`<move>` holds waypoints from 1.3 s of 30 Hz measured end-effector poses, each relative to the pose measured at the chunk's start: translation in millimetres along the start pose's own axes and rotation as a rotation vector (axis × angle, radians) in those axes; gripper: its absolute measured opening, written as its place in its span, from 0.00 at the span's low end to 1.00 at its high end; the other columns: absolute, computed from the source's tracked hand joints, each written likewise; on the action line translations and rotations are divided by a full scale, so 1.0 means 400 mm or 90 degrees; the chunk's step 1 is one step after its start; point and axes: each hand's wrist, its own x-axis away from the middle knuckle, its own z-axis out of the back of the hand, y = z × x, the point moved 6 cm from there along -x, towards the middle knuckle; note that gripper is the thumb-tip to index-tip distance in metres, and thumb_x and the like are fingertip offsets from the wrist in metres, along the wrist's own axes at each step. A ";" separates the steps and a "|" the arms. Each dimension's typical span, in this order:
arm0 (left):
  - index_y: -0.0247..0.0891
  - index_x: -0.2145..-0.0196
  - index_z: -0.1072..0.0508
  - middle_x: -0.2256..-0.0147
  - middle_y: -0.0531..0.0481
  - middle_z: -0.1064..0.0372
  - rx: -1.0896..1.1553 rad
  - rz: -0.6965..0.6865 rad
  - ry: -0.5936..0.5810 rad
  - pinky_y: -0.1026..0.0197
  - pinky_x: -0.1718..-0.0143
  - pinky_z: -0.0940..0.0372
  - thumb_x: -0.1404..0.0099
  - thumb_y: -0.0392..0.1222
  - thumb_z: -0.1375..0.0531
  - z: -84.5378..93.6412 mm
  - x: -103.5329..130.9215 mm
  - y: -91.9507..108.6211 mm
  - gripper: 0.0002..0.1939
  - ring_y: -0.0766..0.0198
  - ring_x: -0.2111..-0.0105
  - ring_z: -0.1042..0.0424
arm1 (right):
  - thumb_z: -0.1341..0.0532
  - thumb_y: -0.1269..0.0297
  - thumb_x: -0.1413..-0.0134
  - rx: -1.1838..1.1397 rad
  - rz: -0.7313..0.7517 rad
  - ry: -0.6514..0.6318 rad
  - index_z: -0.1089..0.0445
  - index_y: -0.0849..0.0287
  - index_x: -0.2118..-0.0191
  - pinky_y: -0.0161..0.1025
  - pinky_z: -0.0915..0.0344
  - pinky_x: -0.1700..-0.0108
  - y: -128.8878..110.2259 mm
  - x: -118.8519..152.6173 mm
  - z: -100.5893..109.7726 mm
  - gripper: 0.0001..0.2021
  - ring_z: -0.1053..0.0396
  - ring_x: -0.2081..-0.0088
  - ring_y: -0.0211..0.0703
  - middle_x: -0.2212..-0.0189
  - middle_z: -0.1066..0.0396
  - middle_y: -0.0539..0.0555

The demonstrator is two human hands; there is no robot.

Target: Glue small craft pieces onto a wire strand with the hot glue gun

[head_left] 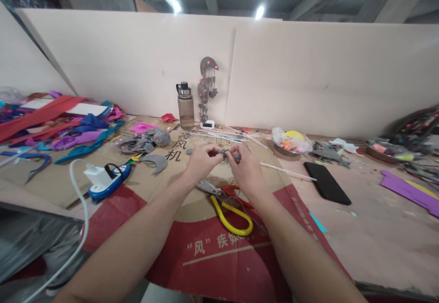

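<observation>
A small, dark grey piece point(223, 153), its exact shape partly hidden, is held just beyond the yellow-handled scissors point(216, 206), raised above the cardboard point(154, 188).

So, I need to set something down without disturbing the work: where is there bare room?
Best is the tabletop right of the cardboard, nearer than the black phone and purple sheet. A smaller patch lies between the yellow-handled tool and the cardboard's near edge. Crowded: the coloured heap at left and around left hand and right hand.
</observation>
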 end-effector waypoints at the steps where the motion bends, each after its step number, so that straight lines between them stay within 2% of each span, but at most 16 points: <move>1: 0.35 0.74 0.28 0.76 0.54 0.34 -0.004 -0.011 -0.006 0.65 0.70 0.42 0.46 0.40 0.42 -0.001 -0.001 0.001 0.07 0.68 0.74 0.38 | 0.43 0.65 0.43 -0.005 -0.002 -0.001 0.33 0.58 0.63 0.42 0.38 0.60 0.001 -0.001 -0.001 0.04 0.35 0.63 0.45 0.64 0.32 0.56; 3: 0.35 0.75 0.27 0.77 0.54 0.33 -0.019 -0.036 -0.020 0.65 0.69 0.42 0.46 0.40 0.43 -0.003 -0.003 0.003 0.07 0.67 0.74 0.37 | 0.43 0.65 0.43 -0.018 0.002 -0.020 0.32 0.58 0.61 0.42 0.38 0.60 0.005 -0.003 -0.004 0.06 0.35 0.63 0.45 0.64 0.31 0.56; 8: 0.36 0.73 0.25 0.75 0.52 0.30 -0.079 -0.089 -0.077 0.64 0.68 0.41 0.45 0.39 0.43 -0.015 -0.005 0.009 0.08 0.66 0.73 0.35 | 0.43 0.66 0.45 -0.033 -0.029 -0.100 0.31 0.58 0.69 0.39 0.39 0.61 0.043 -0.010 -0.016 0.05 0.35 0.66 0.42 0.71 0.31 0.52; 11: 0.38 0.72 0.23 0.74 0.52 0.28 -0.093 -0.098 -0.114 0.64 0.69 0.42 0.45 0.38 0.43 -0.020 -0.005 0.013 0.08 0.65 0.73 0.34 | 0.43 0.66 0.46 -0.012 -0.042 -0.113 0.30 0.58 0.69 0.38 0.40 0.62 0.067 -0.010 -0.020 0.05 0.35 0.67 0.41 0.71 0.31 0.52; 15: 0.38 0.75 0.22 0.77 0.52 0.28 -0.108 -0.069 -0.146 0.64 0.72 0.43 0.47 0.37 0.43 -0.021 -0.009 0.000 0.08 0.65 0.75 0.35 | 0.41 0.69 0.49 0.021 -0.029 -0.137 0.30 0.58 0.71 0.39 0.40 0.61 0.074 -0.007 -0.034 0.04 0.36 0.66 0.41 0.71 0.31 0.52; 19: 0.37 0.72 0.22 0.75 0.52 0.27 -0.114 -0.028 -0.154 0.65 0.72 0.43 0.47 0.39 0.42 -0.022 -0.011 -0.023 0.09 0.65 0.74 0.33 | 0.41 0.71 0.51 0.025 -0.005 -0.152 0.31 0.59 0.72 0.38 0.40 0.62 0.063 -0.004 -0.042 0.03 0.36 0.66 0.41 0.71 0.32 0.53; 23: 0.37 0.72 0.23 0.75 0.51 0.27 -0.146 -0.031 -0.176 0.65 0.72 0.43 0.47 0.40 0.42 -0.032 -0.009 -0.035 0.08 0.65 0.74 0.34 | 0.41 0.72 0.52 0.029 0.020 -0.170 0.32 0.59 0.73 0.37 0.41 0.62 0.056 -0.001 -0.047 0.03 0.36 0.66 0.40 0.71 0.32 0.52; 29: 0.38 0.74 0.23 0.77 0.52 0.28 -0.213 -0.092 -0.167 0.64 0.72 0.44 0.51 0.33 0.43 -0.041 -0.009 -0.025 0.09 0.66 0.76 0.35 | 0.42 0.74 0.49 0.069 0.071 -0.223 0.31 0.59 0.70 0.37 0.39 0.60 0.046 0.013 -0.064 0.04 0.35 0.63 0.41 0.67 0.32 0.53; 34: 0.38 0.77 0.24 0.78 0.49 0.28 -0.231 -0.102 -0.138 0.63 0.73 0.44 0.52 0.32 0.42 -0.047 -0.008 -0.019 0.07 0.64 0.77 0.35 | 0.44 0.74 0.44 0.096 0.069 -0.247 0.31 0.60 0.69 0.39 0.38 0.57 0.028 0.021 -0.062 0.07 0.34 0.62 0.43 0.66 0.32 0.56; 36: 0.37 0.79 0.25 0.78 0.49 0.29 -0.236 -0.089 -0.104 0.63 0.73 0.44 0.50 0.34 0.42 -0.041 -0.007 -0.015 0.06 0.64 0.77 0.35 | 0.45 0.73 0.44 0.074 0.050 -0.238 0.31 0.59 0.70 0.40 0.38 0.58 0.024 0.020 -0.056 0.08 0.34 0.63 0.43 0.66 0.32 0.55; 39: 0.37 0.78 0.26 0.80 0.52 0.31 -0.175 -0.022 -0.074 0.64 0.75 0.44 0.49 0.36 0.42 -0.026 -0.007 -0.019 0.05 0.66 0.79 0.36 | 0.44 0.73 0.45 0.027 0.018 -0.177 0.32 0.60 0.64 0.41 0.38 0.59 0.024 0.012 -0.039 0.05 0.35 0.64 0.43 0.66 0.32 0.56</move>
